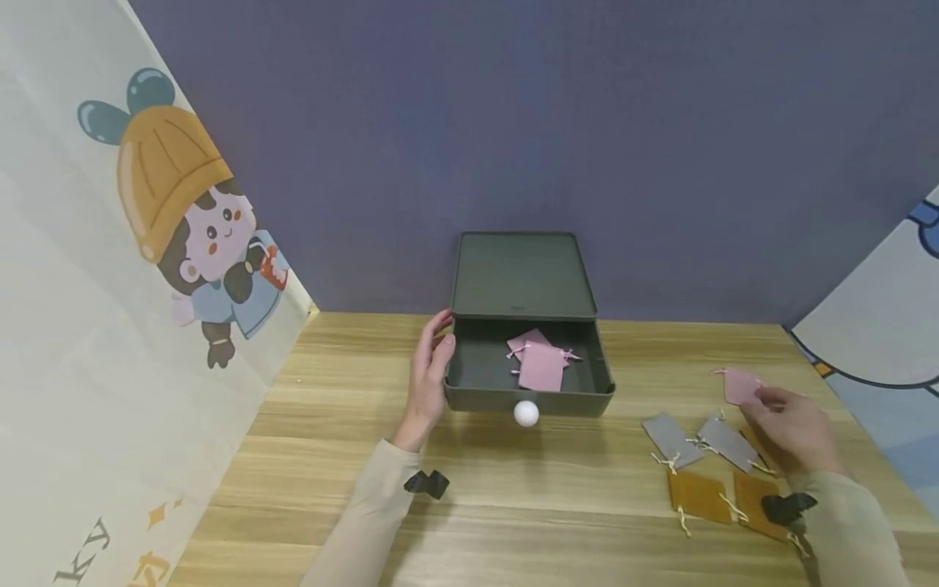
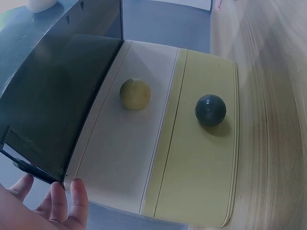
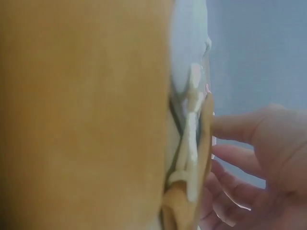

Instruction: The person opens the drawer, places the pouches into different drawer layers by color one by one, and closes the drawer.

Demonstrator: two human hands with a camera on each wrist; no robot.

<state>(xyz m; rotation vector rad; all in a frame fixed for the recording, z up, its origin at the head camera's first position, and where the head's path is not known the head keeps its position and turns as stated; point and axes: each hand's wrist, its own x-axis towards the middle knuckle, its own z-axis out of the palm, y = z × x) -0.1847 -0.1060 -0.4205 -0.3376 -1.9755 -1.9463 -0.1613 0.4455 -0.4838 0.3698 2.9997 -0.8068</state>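
My left hand [image 1: 427, 375] rests along the left side of a dark green drawer [image 1: 484, 401], which is pulled out. Its fingers lie nearly straight, and the fingertips touch the unit's edge in the left wrist view. Two pink drawstring pouches [image 1: 542, 367] overlap inside the drawer. Over at the right, my right hand [image 1: 795, 428] pinches another pink drawstring pouch [image 1: 738, 386] by its near right corner, between thumb and fingers. Close to that hand lie two grey pouches [image 1: 670, 438] and several brown pouches [image 1: 700, 496], one partly hidden under the hand.
The drawer has a white round knob [image 1: 526, 413] on its front. Below it, the unit has a white drawer [image 2: 127, 153] and a yellow drawer [image 2: 196, 167], both pushed in. Behind the wooden table [image 1: 543, 505] stands a blue-grey wall [image 1: 513, 122].
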